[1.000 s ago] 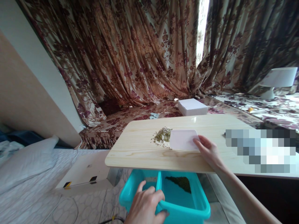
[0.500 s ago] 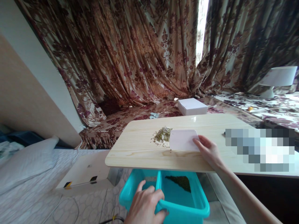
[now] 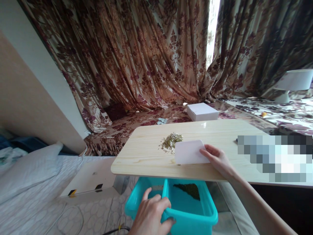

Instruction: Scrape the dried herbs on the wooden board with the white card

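Right grip (image 3: 217, 160): closed on right end of white card (image 3: 187, 152).
Left grip (image 3: 151, 212): hooked over divider and near rim of teal bin (image 3: 190, 219).
Seed pile (image 3: 171, 141): spread left of table (image 3: 144, 161) centre; near-right side met by card.
Bin: set below near edge; green seeds (image 3: 192, 190) held in right compartment.
Risk: seeds could be lost past near edge if card is swept fast; compartments could be missed if bin is tipped.

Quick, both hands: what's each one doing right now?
Left hand: gripping the blue bin at its near rim by the divider.
Right hand: holding the white card by its right edge.
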`<state>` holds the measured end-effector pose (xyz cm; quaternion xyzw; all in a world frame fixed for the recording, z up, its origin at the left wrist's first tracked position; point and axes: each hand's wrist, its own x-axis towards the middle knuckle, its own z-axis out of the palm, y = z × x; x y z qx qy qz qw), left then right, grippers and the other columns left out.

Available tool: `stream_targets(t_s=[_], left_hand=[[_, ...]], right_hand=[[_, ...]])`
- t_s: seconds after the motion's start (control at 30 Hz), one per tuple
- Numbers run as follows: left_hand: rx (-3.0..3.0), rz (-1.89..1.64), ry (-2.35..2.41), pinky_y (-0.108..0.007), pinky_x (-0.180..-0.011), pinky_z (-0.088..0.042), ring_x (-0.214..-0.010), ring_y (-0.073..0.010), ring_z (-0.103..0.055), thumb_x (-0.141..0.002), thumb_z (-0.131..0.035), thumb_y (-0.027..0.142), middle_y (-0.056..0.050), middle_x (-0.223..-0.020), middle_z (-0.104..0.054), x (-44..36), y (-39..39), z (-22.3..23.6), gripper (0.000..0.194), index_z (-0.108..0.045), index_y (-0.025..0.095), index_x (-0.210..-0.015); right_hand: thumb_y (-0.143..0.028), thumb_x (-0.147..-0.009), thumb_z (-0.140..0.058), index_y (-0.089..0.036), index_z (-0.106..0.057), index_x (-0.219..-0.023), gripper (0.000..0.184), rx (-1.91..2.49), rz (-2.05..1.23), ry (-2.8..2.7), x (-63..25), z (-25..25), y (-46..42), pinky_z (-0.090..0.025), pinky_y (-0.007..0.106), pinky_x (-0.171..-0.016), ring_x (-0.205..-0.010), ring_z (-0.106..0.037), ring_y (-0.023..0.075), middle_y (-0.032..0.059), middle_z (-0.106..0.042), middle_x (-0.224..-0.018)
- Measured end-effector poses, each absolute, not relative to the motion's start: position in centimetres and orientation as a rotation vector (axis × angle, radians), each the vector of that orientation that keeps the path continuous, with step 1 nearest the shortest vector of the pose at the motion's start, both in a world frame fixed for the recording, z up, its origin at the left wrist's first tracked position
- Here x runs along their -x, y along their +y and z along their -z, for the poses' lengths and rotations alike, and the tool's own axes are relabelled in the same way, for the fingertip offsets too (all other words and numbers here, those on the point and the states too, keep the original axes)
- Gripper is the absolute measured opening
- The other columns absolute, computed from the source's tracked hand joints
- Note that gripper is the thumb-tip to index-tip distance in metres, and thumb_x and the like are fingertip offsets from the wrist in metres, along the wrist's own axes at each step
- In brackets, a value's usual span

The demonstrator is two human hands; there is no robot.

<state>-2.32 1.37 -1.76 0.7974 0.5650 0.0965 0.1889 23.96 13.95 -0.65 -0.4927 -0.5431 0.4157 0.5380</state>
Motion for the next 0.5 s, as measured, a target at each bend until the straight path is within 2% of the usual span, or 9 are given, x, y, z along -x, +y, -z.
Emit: stream_targets(t_s=[0.17,0.37,0.5], left_hand=[[-2.239,-0.277,1.61,-0.046,-0.109,-0.018,-0.087,-0.0168,-0.058,-0.073,-0.064,0.02,0.004,-0.081,-0.059,2.1,1.2,1.5,0.013,-0.061,0.025,-0.085],[-2.241,-0.299,1.615,-0.046,-0.109,-0.018,-0.089,-0.0175,-0.058,-0.073,-0.066,0.02,0.003,-0.084,-0.061,2.0,1.2,1.5,0.014,-0.061,0.025,-0.085],[-2.255,-0.321,1.604,-0.046,-0.108,-0.018,-0.086,-0.0167,-0.058,-0.074,-0.064,0.02,0.004,-0.082,-0.06,2.1,1.1,1.7,0.012,-0.06,0.025,-0.084]], right_hand=[[-0.046,-0.064,-0.07,-0.018,-0.071,-0.08,0.032,1.144,-1.141,-1.351,-24.1,0.6,13.7,-0.049,0.026,-0.054,-0.063,-0.065,0.0199,0.0028,-0.073,-0.073],[-0.05,-0.064,-0.069,-0.019,-0.069,-0.081,0.036,1.197,-0.856,-1.146,-24.4,1.3,14.5,-0.052,0.028,-0.063,-0.076,-0.066,0.0229,0.0054,-0.073,-0.079],[-0.051,-0.064,-0.068,-0.019,-0.068,-0.082,0.037,1.189,-0.816,-1.166,-24.3,1.6,14.8,-0.052,0.03,-0.068,-0.08,-0.067,0.0236,0.0063,-0.073,-0.081]])
